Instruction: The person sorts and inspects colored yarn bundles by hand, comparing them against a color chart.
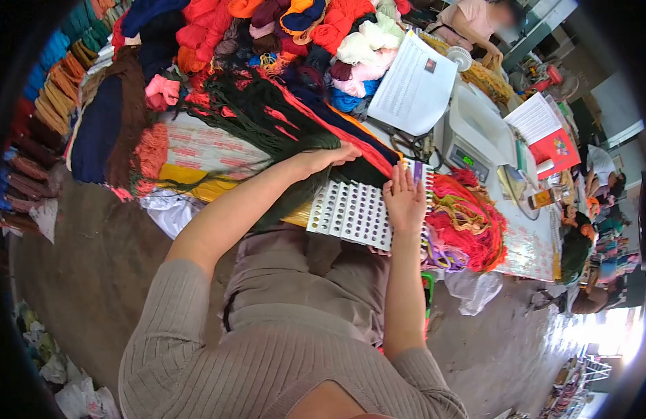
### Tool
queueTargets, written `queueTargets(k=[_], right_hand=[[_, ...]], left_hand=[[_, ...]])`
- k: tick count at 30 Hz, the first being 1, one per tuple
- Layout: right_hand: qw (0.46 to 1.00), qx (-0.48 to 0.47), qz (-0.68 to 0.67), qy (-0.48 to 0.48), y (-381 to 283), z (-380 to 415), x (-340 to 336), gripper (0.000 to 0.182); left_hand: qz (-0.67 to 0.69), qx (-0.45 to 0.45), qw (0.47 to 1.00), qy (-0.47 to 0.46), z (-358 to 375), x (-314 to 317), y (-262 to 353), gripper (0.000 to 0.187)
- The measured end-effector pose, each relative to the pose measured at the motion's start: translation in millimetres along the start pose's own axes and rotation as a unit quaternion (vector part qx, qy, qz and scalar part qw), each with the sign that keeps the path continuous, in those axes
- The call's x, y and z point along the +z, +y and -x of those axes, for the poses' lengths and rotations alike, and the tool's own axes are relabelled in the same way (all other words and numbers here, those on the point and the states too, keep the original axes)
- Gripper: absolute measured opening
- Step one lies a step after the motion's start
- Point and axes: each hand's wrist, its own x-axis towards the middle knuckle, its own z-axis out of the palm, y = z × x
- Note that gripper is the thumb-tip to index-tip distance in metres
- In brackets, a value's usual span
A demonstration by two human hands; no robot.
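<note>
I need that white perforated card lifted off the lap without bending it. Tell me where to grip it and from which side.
Probably grip the white perforated card at its bare near-left edge, coming from the lap side. The right hand lies flat on its right part, and the dark green yarn bundle held by the left hand crowds the far edge.

Scale (476, 136) w/ paper (415, 85); red booklet (546, 133) nearby.

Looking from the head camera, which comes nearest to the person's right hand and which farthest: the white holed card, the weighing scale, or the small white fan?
From the right hand:
1. White holed card, directly under the hand.
2. Weighing scale, up and to the right on the table.
3. Small white fan, farther up, behind the scale.
</note>
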Motion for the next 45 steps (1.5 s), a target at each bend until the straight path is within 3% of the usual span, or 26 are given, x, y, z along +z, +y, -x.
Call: queueTargets(k=[2, 3, 5, 6, 7, 8, 9, 11, 12, 13, 15, 17, 19, 20, 25, 27, 30, 31, 33, 37, 38, 45], right_hand=[[0.999, 0.004, -0.039, -0.014, -1.5, -4.4, -7.8, 0.038], [0.996, 0.012, -0.080, -0.035, -4.0, -5.2, -11.6, 0.041], [0.991, 0.014, -0.124, -0.056, -5.5, -4.8, -10.8, 0.049], [0.990, 0.011, -0.132, -0.056, -5.1, -3.7, -8.8, 0.051], [0.989, 0.010, -0.136, -0.056, -5.6, -3.0, -7.8, 0.053], [0.988, 0.008, -0.138, -0.062, -6.0, -1.3, -5.8, 0.050], [0.988, 0.007, -0.142, -0.068, -6.2, 0.2, -4.5, 0.047], [0.987, 0.001, -0.137, -0.078, -7.8, 2.3, -4.1, 0.045], [0.983, 0.005, -0.141, -0.114, -7.9, 3.2, -5.8, 0.044], [0.981, 0.003, -0.113, -0.155, -6.0, 6.0, -0.9, 0.038], [0.982, 0.012, 0.158, -0.105, -0.1, 10.6, 15.2, 0.023], [0.868, 0.005, 0.493, -0.057, 30.2, 38.9, 60.2, 0.017], [0.769, 0.014, 0.629, -0.112, 59.4, 57.6, 70.6, 0.015], [0.771, -0.015, 0.618, -0.154, 72.7, 66.8, 74.2, 0.015], [0.831, -0.045, 0.549, -0.074, 70.2, 81.3, 65.7, 0.008], [0.849, -0.024, 0.524, -0.067, 64.8, 86.3, 68.4, 0.010], [0.884, -0.032, 0.460, -0.072, 65.5, 87.6, 67.1, 0.013], [0.896, -0.024, 0.438, -0.069, 65.6, 87.9, 67.1, 0.014], [0.925, 0.011, 0.377, -0.054, 65.4, 91.8, 73.7, 0.014], [0.914, 0.023, 0.402, -0.042, 60.3, 94.5, 74.3, 0.016], [0.907, 0.015, 0.419, -0.026, 60.2, 95.4, 75.2, 0.018], [0.894, 0.008, 0.446, -0.035, 59.2, 96.1, 76.0, 0.023]], left_hand=[[-0.062, 0.007, 0.998, -0.005, -20.5, -23.4, -14.0, 0.046], [-0.154, -0.029, 0.986, 0.052, -25.4, -45.3, -4.1, 0.049], [-0.121, -0.031, 0.985, 0.123, -46.7, -118.2, -28.8, 0.054], [-0.176, -0.026, 0.971, 0.161, -42.2, -154.3, -28.2, 0.054], [-0.195, -0.014, 0.955, 0.222, -38.1, -189.8, -37.0, 0.055], [-0.252, -0.010, 0.929, 0.272, -19.4, -191.2, -18.6, 0.067], [-0.362, 0.027, 0.875, 0.321, -0.1, -202.6, -9.9, 0.059], [-0.263, 0.095, 0.868, 0.410, 41.9, -163.1, 13.2, 0.045], [-0.147, 0.071, 0.893, 0.420, 59.7, -144.1, 18.4, 0.038], [-0.044, 0.057, 0.912, 0.403, 76.4, -115.8, 25.2, 0.040], [0.007, 0.033, 0.954, 0.298, 100.5, -48.8, 38.7, 0.051], [0.085, -0.013, 0.974, 0.208, 105.5, 9.7, 43.9, 0.057], [0.090, -0.009, 0.988, 0.126, 101.3, 48.9, 32.2, 0.060], [0.090, 0.008, 0.992, 0.083, 95.4, 64.2, 26.8, 0.058], [0.221, -0.043, 0.973, 0.042, 81.7, 82.3, 30.9, 0.053], [0.331, -0.059, 0.942, 0.019, 82.0, 80.5, 29.6, 0.053], [0.429, -0.041, 0.898, 0.091, 84.1, 82.1, 42.6, 0.055], [0.438, -0.028, 0.896, 0.073, 85.8, 77.2, 42.0, 0.056], [0.397, -0.025, 0.915, 0.069, 89.9, 70.3, 37.5, 0.057], [0.271, -0.004, 0.956, 0.107, 96.7, 69.3, 42.0, 0.056], [0.274, -0.018, 0.951, 0.142, 96.7, 72.6, 45.3, 0.055], [0.224, 0.012, 0.965, 0.133, 98.4, 71.3, 47.2, 0.054]])
